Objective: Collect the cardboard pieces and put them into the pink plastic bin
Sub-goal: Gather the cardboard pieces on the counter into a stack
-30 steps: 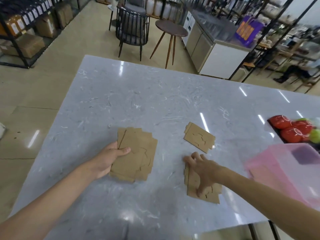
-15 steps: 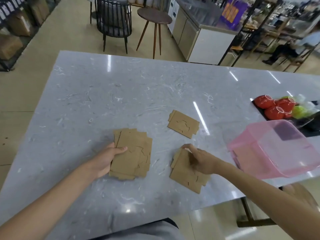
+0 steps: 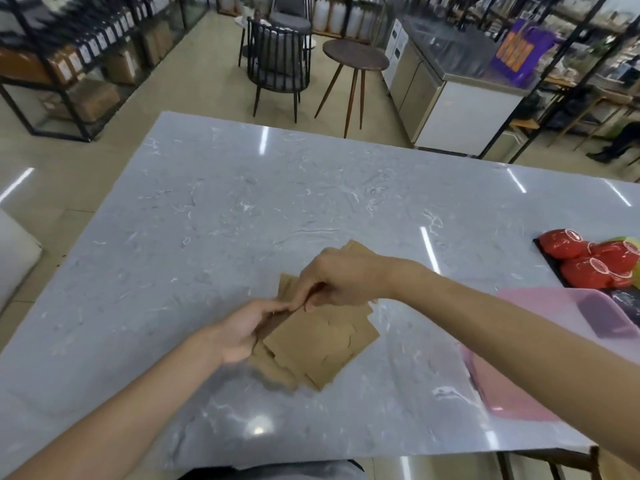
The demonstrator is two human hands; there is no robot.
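Observation:
A stack of flat brown cardboard pieces (image 3: 318,348) lies fanned out on the grey marble table (image 3: 214,216), near its front middle. My left hand (image 3: 247,332) grips the stack's left edge. My right hand (image 3: 341,280) reaches across from the right and pinches the top pieces at the stack's far edge. Behind my right hand a corner of another cardboard piece (image 3: 355,247) pokes out. The pink plastic bin (image 3: 512,400) stands at the table's right front, partly hidden by my right forearm.
Red bowls (image 3: 585,263) sit on a dark tray at the right edge, behind the bin. Beyond the table's far edge are a dark chair (image 3: 277,60), a round wooden side table (image 3: 355,60), a steel counter and shelving.
My right hand brought its cardboard pieces left onto the stack in my left hand. The two piles are now one, and both hands meet over it.

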